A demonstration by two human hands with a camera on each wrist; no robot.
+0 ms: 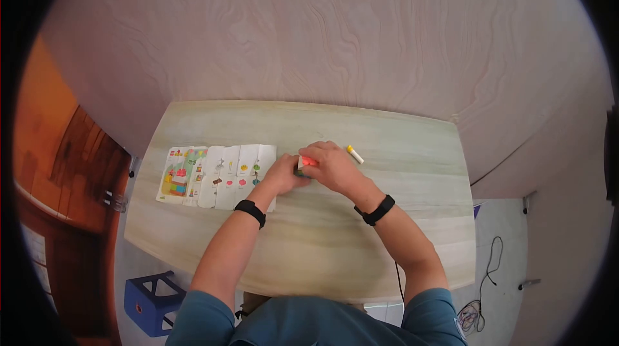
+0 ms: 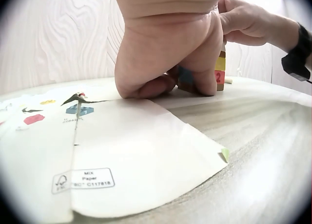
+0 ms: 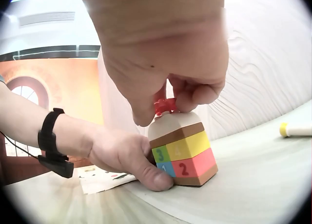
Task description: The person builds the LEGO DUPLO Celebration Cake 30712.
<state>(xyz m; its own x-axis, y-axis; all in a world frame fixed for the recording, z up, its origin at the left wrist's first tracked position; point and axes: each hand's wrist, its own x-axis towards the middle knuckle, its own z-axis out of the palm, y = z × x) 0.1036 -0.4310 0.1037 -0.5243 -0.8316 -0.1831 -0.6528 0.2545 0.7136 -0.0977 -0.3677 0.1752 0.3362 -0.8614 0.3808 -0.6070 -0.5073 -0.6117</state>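
Block stack: the numbered block stack (image 3: pixel 191 158) stands near the middle of the worktop (image 1: pixel 309 236), nearer the far edge; brown layers lie below and above the coloured blocks, beneath a cream top (image 3: pixel 180 124).
Red piece: the small red piece (image 3: pixel 165 106) sits at the very top of the stack, under the fingers.
Left hand: the lower side of the stack is gripped by the left hand (image 3: pixel 117 148), with the thumb low along the blocks.
Right hand: the red piece is pinched from above between thumb and fingers of the right hand (image 1: pixel 333 164).
Handling: the blocks are judged light, stiff and smooth, not fragile, but apt to slip if the layers are merely stacked; how they are joined cannot be told.
Hold: the stack is best held low by its flat sides, the red piece by its rim.
Leaflet: a creased paper leaflet (image 1: pixel 225 181) lies just beside the stack on the left; its edge could be caught by a sleeve or wrist.
Yellow-and-white stick: it (image 1: pixel 356 154) lies to the right, apart from the stack, and could be rolled if nudged.
Room: more space is offered toward the near edge and the right than toward the wall (image 1: pixel 258 36).
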